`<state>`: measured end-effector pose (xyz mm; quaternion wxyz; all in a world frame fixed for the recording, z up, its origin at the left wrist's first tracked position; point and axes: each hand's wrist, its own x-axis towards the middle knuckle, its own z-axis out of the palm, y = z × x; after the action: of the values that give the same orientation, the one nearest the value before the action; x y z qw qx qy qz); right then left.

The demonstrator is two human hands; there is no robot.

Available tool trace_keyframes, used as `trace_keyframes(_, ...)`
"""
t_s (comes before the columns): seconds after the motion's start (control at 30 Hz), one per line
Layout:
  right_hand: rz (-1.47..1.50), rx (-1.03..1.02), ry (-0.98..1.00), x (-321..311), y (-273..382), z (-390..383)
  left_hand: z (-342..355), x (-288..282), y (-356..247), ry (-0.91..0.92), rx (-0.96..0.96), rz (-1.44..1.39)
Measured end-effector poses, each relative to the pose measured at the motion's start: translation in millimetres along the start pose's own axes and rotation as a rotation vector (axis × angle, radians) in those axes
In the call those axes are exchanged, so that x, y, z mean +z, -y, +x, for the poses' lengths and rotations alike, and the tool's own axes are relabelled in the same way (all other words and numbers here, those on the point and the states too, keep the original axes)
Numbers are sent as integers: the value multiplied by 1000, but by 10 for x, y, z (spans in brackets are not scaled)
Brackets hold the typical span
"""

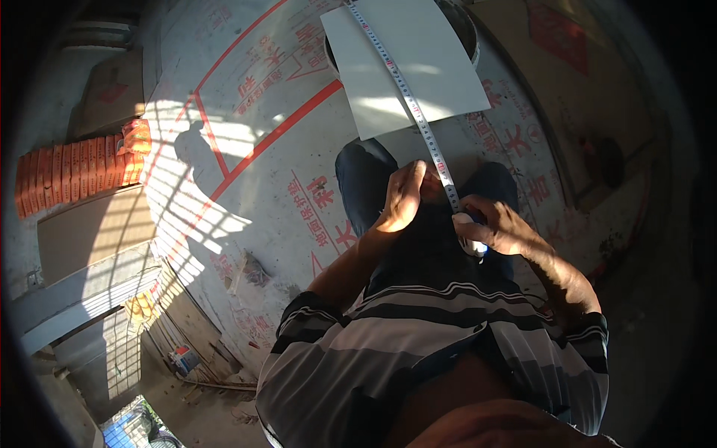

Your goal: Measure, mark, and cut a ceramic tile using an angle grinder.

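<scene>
- Right grip (497,226): closed round the tape case (472,240), thumb up by its mouth; we list the case as small, rounded, white with blue.
- Left grip (405,196): fingers half curled, just beside the tape; we cannot tell whether it touches the tape or holds anything.
- Tape blade (418,116): narrow, pale, printed strip, running from the case over the gap between the knees and across the board to its far edge.
- Board (358,82): thin, flat, white, straight-sided, lying over a round container (469,30) with a curved rim.
- Handling note: we judge a true reading needs the blade flat, taut and parallel to one side, its far end snug to the edge; we would read at the near edge, from straight above.
- Floor sheet (280,172): pale, smooth, red-printed, crossed by barred sunlight.
- Left side: we count in a row of orange-red packs (82,172), soft-looking, and a flat brown cardboard panel (97,235).
</scene>
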<state>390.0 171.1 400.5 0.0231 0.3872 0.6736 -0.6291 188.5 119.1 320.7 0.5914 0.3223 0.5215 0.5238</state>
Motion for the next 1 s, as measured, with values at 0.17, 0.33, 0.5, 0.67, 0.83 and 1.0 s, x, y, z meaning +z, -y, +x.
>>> trace_keyframes(0.17, 47, -92, 72, 280, 255, 268, -36, -131, -97, -128, 112, -87)
trace_keyframes(0.33, 80, -122, 71, 506, 336, 391, -57, -259, -141, -253, 29, -153)
trace_keyframes(0.5, 75, -136, 102, 607, 326, 443, -120, -341, -85, -224, 92, -169)
trace_keyframes(0.67, -57, -39, 114, 640, 332, 473, -120, -365, -58, -216, 98, -186)
trace_keyframes(0.83, -86, 54, 174, 612, 463, 460, -148, -374, -96, -217, 90, -197)
trace_keyframes(1.0, -102, 66, 196, 612, 525, 444, -187, -421, -113, -227, 75, -124)
